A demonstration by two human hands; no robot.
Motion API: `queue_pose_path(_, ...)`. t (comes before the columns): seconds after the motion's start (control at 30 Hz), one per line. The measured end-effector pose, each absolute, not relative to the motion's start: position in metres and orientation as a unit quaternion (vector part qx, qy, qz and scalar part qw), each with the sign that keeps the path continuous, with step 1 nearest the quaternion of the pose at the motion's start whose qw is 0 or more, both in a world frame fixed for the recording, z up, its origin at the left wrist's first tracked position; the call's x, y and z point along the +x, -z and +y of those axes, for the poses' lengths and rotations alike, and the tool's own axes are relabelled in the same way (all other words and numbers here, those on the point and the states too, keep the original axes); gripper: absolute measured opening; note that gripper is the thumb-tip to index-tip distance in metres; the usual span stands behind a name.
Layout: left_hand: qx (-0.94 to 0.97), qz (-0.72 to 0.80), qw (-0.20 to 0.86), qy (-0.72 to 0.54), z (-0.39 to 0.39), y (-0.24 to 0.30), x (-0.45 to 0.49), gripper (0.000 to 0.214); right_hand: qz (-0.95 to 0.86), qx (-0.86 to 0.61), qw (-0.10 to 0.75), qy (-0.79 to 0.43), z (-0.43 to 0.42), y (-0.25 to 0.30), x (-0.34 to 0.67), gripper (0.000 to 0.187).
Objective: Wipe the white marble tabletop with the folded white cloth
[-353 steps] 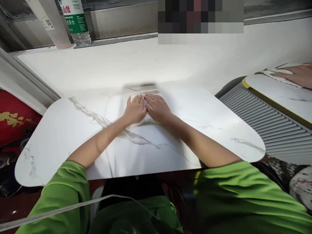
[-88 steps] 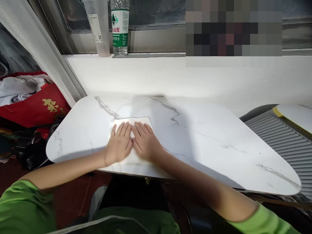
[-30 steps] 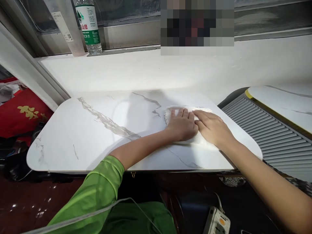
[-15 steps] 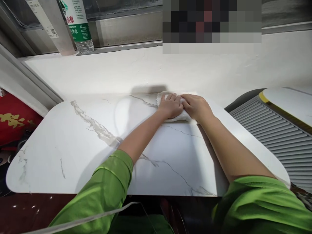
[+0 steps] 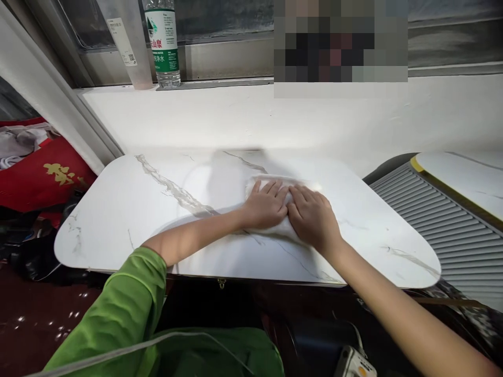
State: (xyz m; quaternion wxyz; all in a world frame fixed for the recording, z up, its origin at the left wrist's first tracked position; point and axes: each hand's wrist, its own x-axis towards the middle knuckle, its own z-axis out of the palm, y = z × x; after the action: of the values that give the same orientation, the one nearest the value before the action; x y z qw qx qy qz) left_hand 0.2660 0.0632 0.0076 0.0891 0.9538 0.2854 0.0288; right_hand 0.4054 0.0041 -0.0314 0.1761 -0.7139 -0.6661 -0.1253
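A folded white cloth (image 5: 283, 228) lies on the white, grey-veined tabletop (image 5: 106, 209), right of its middle. My left hand (image 5: 266, 204) presses flat on the cloth's left part with its fingers spread. Close against it, my right hand (image 5: 314, 214) lies over the right part, fingers stretched forward and palm down. The two thumbs nearly meet. Much of the cloth is hidden under both hands, and its edges are slightly blurred.
A water bottle (image 5: 167, 47) and a tall translucent container (image 5: 131, 47) stand on the window sill at the back left. A white wall (image 5: 196, 118) borders the table. Left is a red bag (image 5: 43, 173); right, a ribbed grey panel (image 5: 440, 220) beside another white top (image 5: 463, 173).
Both hands have pulled the cloth from the wall-side edge back toward me. My view has also shifted, so more of the table's right end and the red bag shows.
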Motion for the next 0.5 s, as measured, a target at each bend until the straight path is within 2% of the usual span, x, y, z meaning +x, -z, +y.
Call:
queue_pose_path(0.23, 0.953, 0.285, 0.075, -0.068, -0.007, -0.001, 0.215, 0.057, -0.693, -0.684, 0.194, 0.12, -0.072, 0.032, 0.357, 0.055)
queue_pose_path(0.37, 0.952, 0.29, 0.089, -0.043, -0.003, -0.005, 0.215, 0.059, -0.7, -0.677, 0.199, 0.105, -0.059, 0.032, 0.362, 0.053)
queue_pose_path(0.5, 0.947, 0.306, 0.095, -0.029, 0.036, -0.007, 0.229, 0.059, -0.707, -0.672, 0.195, 0.104, -0.012, 0.031, 0.376, 0.05)
